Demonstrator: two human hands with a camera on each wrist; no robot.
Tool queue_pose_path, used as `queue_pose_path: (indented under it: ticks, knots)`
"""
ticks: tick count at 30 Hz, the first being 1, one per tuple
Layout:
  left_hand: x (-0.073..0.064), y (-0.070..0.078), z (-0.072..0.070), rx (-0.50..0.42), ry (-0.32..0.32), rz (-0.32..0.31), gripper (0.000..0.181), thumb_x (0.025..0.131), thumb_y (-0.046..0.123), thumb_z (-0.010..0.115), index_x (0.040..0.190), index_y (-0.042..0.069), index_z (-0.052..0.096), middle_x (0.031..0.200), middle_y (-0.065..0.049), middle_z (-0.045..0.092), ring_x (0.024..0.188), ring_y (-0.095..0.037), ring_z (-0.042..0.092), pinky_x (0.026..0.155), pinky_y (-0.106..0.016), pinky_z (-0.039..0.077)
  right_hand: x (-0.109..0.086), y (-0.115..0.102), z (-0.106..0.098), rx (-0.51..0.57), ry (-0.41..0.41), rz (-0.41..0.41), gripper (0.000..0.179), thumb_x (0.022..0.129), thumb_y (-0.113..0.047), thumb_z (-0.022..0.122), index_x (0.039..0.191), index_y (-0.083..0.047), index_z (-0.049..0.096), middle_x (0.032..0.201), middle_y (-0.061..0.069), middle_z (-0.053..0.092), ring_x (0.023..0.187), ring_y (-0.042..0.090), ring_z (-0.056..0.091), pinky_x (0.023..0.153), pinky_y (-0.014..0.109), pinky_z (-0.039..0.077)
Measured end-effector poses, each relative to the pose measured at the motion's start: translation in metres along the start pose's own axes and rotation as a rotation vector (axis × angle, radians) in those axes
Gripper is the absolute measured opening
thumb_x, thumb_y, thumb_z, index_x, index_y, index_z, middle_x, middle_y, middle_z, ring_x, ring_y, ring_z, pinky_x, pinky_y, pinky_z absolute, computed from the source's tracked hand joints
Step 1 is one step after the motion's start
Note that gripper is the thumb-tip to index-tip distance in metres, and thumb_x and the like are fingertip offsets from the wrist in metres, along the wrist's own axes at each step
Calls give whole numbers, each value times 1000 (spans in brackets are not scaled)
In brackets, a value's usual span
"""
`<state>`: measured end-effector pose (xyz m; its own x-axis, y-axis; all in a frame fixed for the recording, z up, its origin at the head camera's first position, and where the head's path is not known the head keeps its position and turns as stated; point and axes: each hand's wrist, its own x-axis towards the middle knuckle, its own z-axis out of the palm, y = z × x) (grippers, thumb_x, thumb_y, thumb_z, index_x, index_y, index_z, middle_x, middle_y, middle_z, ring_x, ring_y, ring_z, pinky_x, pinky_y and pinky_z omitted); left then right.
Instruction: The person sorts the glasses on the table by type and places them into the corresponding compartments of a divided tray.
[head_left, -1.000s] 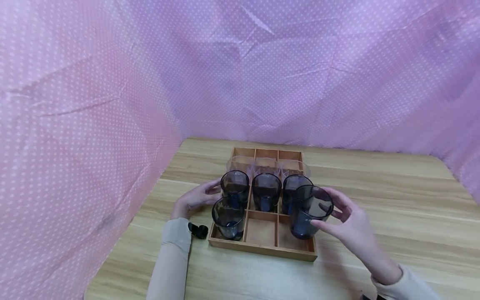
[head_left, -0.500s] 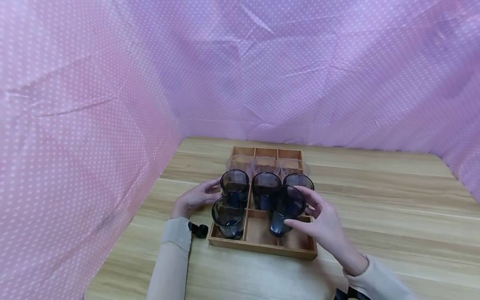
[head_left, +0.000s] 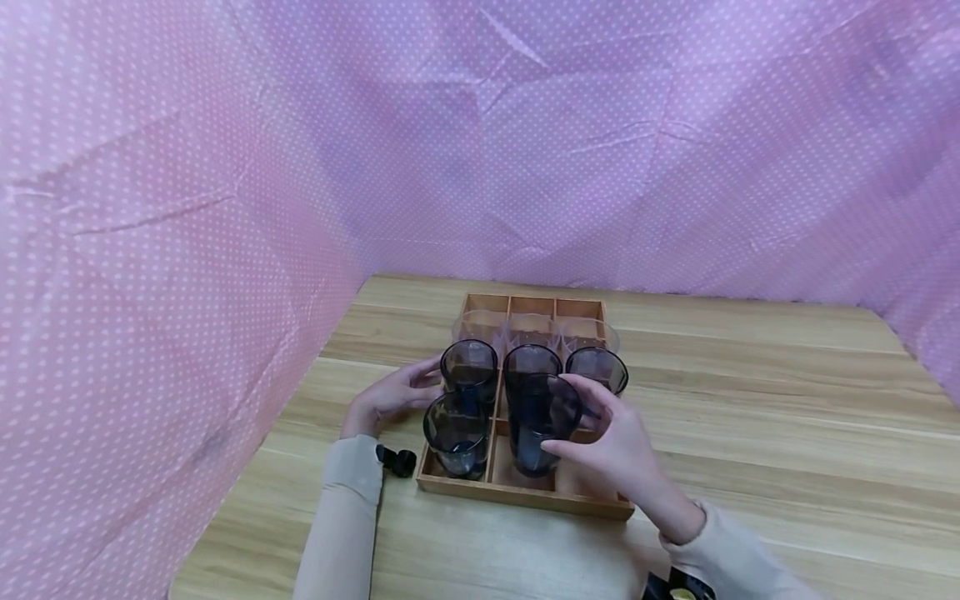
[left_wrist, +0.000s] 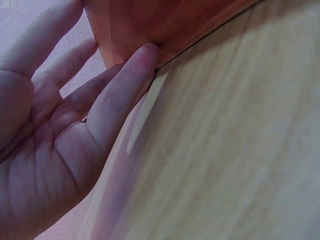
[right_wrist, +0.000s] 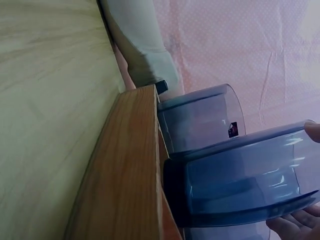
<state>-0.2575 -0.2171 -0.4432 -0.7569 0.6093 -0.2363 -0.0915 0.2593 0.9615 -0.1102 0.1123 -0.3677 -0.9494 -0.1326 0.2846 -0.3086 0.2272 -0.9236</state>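
My right hand [head_left: 611,442] grips a dark tinted glass cup [head_left: 534,442] between thumb and fingers. This cup is over the front middle compartment of the wooden divided tray [head_left: 517,494]; in the right wrist view it leans slightly, its base by the tray wall. Whether the base touches the tray floor cannot be told. My left hand [head_left: 393,398] is at the tray's left side, and in the left wrist view its fingertips touch the wooden wall [left_wrist: 145,30]. Another dark cup [head_left: 456,437] stands in the front left compartment.
Behind, a row of dark cups [head_left: 468,371] fills three compartments, with a row of clear cups [head_left: 480,321] farther back. The pale wooden table [head_left: 750,400] extends around the tray. Pink dotted cloth [head_left: 600,150] hangs behind and at the left.
My right hand has carried the dark cup leftward, from above the front right compartment to the front middle one. My left hand has stayed at the tray's side.
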Motion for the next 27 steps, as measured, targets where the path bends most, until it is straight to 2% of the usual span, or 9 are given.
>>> queue_pose_path:
  ticks: [5,8,12,15,18,27]
  knots:
    - [1,0,0,-2,5,-3,76,94,17,64,156,15,20,162,-15,19,148,-34,23,106,-33,47,-2,2,3,-60,-18,52,72,66,-10,88,131,-8,56,129,13,64,111,-7,56,90,11,49]
    - [1,0,0,5,6,-4,78,93,19,65,156,15,20,162,-15,18,148,-35,22,107,-34,46,-3,4,3,-80,-27,86,73,65,-11,89,130,-11,56,130,10,64,114,0,58,90,12,50]
    - [0,-1,1,8,5,-5,79,92,20,66,156,15,20,162,-14,18,148,-34,22,107,-35,46,-3,6,5,-125,-49,121,73,65,-15,90,130,-10,57,129,11,64,119,20,60,90,24,55]
    - [0,-1,0,8,4,-2,78,93,19,65,156,16,19,162,-15,19,148,-35,23,107,-35,46,-4,5,6,-153,-68,144,72,66,-18,90,130,-10,57,129,12,64,120,27,60,92,37,56]
    - [0,-2,0,6,2,1,77,94,18,64,156,15,19,161,-16,19,147,-35,23,106,-34,47,-4,6,7,-160,-82,169,73,66,-19,90,130,-9,57,130,13,64,121,28,60,93,41,55]
    - [1,-3,0,9,-3,8,78,93,19,65,156,15,19,162,-15,18,148,-35,21,106,-34,46,-6,11,12,-190,-108,202,75,63,-20,91,130,-11,57,130,15,62,114,30,63,94,40,55]
